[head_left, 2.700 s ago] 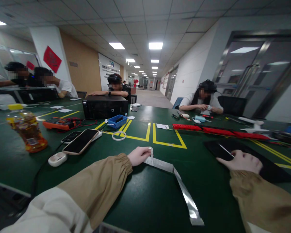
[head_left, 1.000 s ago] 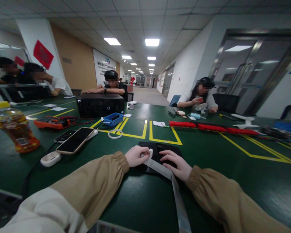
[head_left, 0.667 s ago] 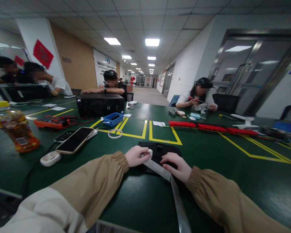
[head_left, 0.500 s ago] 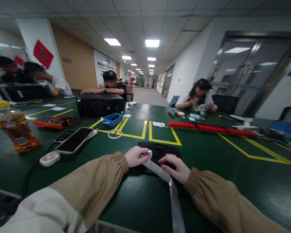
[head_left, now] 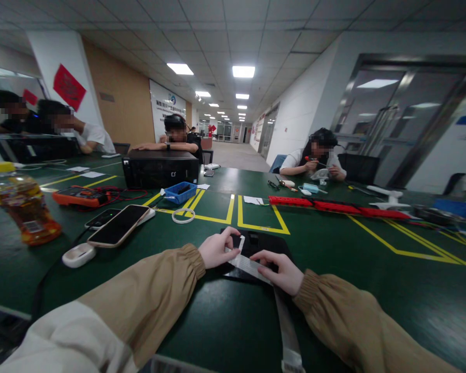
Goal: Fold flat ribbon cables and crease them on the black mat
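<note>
A flat, pale grey ribbon cable (head_left: 251,267) runs slantwise between my hands, then bends down past the table's near edge. My left hand (head_left: 216,250) holds its upper end, thumb against the strip; a small white piece stands up by the index fingertip. Farther down the strip, my right hand (head_left: 281,269) grips it between thumb and fingers. Beneath both hands lies a flat black panel (head_left: 274,242) with a small raised block on it. My hands hide part of the panel and of the cable.
Left of me are a phone (head_left: 118,226), a white earbud-type case (head_left: 78,255), a drink bottle (head_left: 25,207) and an orange multimeter (head_left: 79,196). Ahead stand a white ring (head_left: 184,216), a blue tray (head_left: 180,192), a black case (head_left: 161,171) and a red strip (head_left: 334,207). Several people sit around.
My left index finger has lifted and opened away from the thumb at the cable's end. The cable's hanging part has swung slightly right, and its lower end now shows.
</note>
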Motion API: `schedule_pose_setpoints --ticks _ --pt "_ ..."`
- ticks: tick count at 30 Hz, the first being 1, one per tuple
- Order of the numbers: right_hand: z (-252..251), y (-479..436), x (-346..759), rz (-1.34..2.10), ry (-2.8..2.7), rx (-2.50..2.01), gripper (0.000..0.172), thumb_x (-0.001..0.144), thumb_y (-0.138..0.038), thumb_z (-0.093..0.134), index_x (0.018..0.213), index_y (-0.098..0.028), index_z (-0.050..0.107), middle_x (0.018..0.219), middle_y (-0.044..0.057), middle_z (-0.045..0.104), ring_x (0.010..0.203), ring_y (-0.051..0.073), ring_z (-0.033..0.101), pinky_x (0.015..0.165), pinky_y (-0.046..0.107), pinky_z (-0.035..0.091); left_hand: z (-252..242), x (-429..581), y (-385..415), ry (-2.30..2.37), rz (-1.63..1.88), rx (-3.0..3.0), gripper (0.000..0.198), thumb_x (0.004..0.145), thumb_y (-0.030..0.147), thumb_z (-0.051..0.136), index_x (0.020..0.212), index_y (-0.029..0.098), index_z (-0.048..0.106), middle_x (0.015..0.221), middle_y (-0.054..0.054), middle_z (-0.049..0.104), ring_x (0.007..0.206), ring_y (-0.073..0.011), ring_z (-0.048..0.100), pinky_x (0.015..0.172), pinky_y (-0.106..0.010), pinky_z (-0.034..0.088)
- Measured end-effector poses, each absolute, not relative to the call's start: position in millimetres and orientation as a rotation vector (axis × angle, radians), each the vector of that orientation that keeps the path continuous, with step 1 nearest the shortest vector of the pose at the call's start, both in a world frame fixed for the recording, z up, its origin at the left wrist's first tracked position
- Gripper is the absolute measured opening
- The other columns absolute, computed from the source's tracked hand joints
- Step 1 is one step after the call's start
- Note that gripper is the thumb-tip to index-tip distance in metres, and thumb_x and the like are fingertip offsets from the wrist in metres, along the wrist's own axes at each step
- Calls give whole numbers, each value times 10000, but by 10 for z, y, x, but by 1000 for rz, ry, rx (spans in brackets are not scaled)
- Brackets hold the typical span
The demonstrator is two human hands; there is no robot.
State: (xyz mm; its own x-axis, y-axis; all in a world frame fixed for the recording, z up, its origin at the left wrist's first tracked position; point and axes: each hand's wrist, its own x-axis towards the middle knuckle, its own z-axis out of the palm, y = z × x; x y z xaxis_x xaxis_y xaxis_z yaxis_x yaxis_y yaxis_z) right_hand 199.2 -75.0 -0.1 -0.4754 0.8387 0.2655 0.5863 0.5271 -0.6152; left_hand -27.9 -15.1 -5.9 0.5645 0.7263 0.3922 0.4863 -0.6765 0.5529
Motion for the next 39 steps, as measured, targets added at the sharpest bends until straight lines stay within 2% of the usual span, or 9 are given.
schedule_pose_setpoints --ticks 8,14,16,19,21,23,27,35,39 --pt "-43 -699 2016 721 -2223 -1168 271 777 -244 486 989 -143 622 630 -20 462 564 92 406 540 213 326 -59 -235 -209 1075 704 2664 205 821 342 508 1001 249 538 663 55 565 585 -107 537 535 -188 309" --pt "-19 -720 2013 696 -2281 -1178 259 783 -199 459 983 -150 616 614 -22 463 553 95 415 538 218 333 -71 -210 -218 1080 659 2799 289 852 332 472 1111 244 564 777 -14 654 703 -171 618 618 -226 404" --pt "-5 -728 2011 576 -2317 -1154 271 787 -202 467 1015 -154 606 677 -3 503 590 109 447 568 234 367 -75 -212 -210 1057 653 2824 309 857 319 464 1139 239 563 853 -33 673 743 -176 632 648 -234 428" --pt "19 -710 1998 283 -2361 -1098 317 810 -242 501 1114 -182 572 948 61 559 831 172 514 735 302 418 -71 -216 -206 1017 655 2848 322 861 310 459 1156 228 560 930 -46 678 792 -180 640 686 -240 453" --pt "25 -668 1977 111 -2363 -1089 340 838 -292 514 1166 -211 551 1125 83 523 1023 215 474 869 367 386 -59 -218 -212 1009 648 2865 316 868 308 445 1152 229 558 949 -44 678 815 -184 641 694 -247 462" --pt "12 -608 1949 1 -2370 -1091 356 864 -344 509 1201 -235 538 1220 83 482 1124 230 419 944 406 340 -43 -219 -222 1012 631 2885 297 873 306 431 1129 235 564 950 -32 679 822 -182 643 689 -246 467" --pt "-42 -483 1899 -55 -2437 -1103 383 889 -386 488 1249 -259 519 1283 67 453 1184 227 375 997 420 301 -29 -221 -231 1013 614 2906 268 879 306 417 1083 241 579 951 -14 679 822 -169 645 689 -236 468" --pt "-105 -300 1894 -143 -2347 -1281 283 911 -324 456 1155 -300 596 1287 31 447 1190 213 369 1002 419 306 -99 -246 -171 898 664 2927 264 888 284 415 1073 223 593 971 -19 673 851 -153 635 715 -226 456" --pt "-121 -262 1902 -111 -2342 -1295 304 908 -321 459 1185 -269 572 1267 49 460 1177 218 383 991 415 327 -67 -266 -167 797 644 3036 253 908 284 382 939 203 620 828 -11 650 770 -129 617 676 -220 426"
